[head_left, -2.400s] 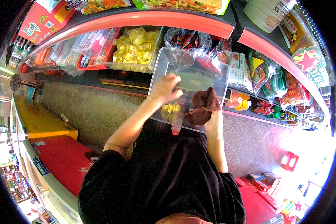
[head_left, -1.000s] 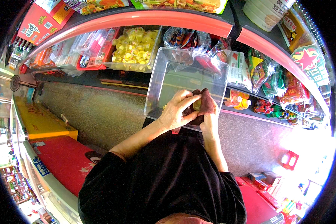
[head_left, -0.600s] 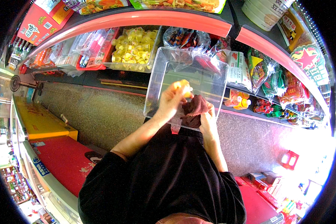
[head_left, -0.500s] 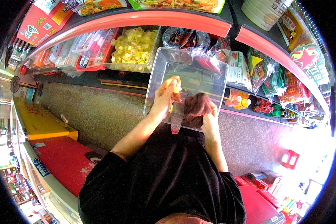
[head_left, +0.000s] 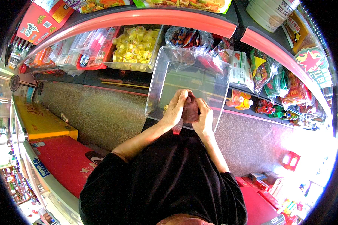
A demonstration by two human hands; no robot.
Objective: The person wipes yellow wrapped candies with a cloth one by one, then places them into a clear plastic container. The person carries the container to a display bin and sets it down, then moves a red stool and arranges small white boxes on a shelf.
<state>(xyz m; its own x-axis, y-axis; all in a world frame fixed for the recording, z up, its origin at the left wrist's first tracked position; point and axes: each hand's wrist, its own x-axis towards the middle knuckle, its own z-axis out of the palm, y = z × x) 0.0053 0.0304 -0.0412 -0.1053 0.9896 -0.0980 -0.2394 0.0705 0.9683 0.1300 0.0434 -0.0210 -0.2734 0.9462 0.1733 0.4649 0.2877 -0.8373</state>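
Both my hands meet over a clear plastic bin [head_left: 162, 77], which is tilted in front of my body. My left hand [head_left: 174, 111] is closed against a dark brown cloth [head_left: 190, 109], its thumb pressing at the top. From the other side, my right hand [head_left: 204, 119] grips the same cloth. Whatever the cloth may wrap is hidden by the fingers. Beside my left hand, a small yellowish piece shows at the bin's lower left. Beyond the bin, another clear bin holds many small yellow cups [head_left: 135, 47].
A shelf with a red edge strip [head_left: 169, 20] curves across the far side. Bagged goods [head_left: 187, 37] and orange-capped bottles [head_left: 238, 100] sit on the shelving. A red chest [head_left: 64, 157] and a yellow one [head_left: 41, 120] stand at left, a red stool [head_left: 291, 160] at right.
My left hand has moved down and right, bringing a small yellowish cup to the cloth, where it is now out of sight. My right hand has drawn the cloth in toward it.
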